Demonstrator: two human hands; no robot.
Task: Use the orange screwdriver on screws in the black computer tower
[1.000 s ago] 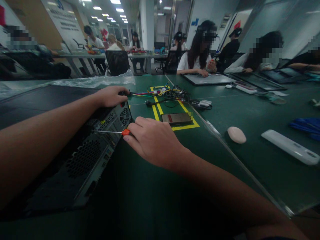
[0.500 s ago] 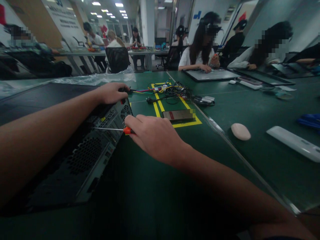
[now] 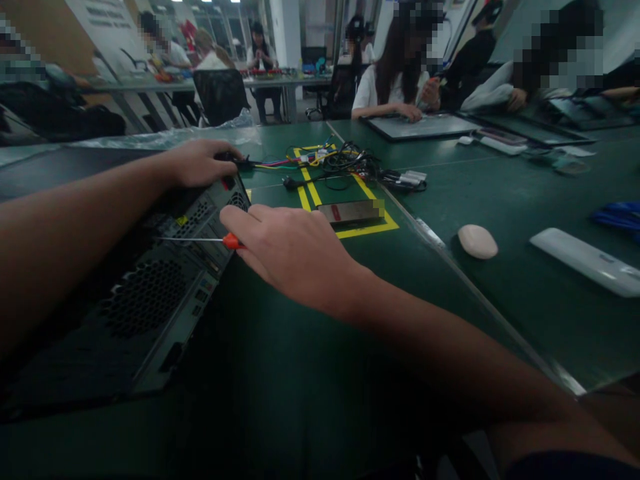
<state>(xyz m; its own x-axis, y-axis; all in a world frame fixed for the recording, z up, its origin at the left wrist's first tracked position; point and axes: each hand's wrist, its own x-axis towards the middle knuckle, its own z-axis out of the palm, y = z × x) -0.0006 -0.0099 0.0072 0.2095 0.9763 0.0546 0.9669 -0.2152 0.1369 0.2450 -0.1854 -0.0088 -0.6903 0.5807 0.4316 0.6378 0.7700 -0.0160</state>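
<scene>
A dark desktop computer case (image 3: 150, 293) lies tilted at the left, its rear panel with vent holes and ports facing me. My left hand (image 3: 207, 163) is closed over the case's far upper edge, with some fingertips hidden by the case and cables. In my right hand (image 3: 295, 250) I grip a screwdriver (image 3: 231, 241) by its orange handle. Its thin metal shaft points left across the rear panel, and the tip is at the dark part of the case; whether it touches a screw I cannot tell.
Beyond the case lie tangled cables (image 3: 350, 163) and a flat dark box (image 3: 353, 212) inside yellow tape. A pale rounded object (image 3: 477, 241) and a long white object (image 3: 585, 260) rest on the green table (image 3: 310, 373) to the right. Several people sit further back.
The view has tilted downward a little, so everything sits slightly higher and further left. Both hands keep their hold, and the screwdriver stays against the same area of the case.
</scene>
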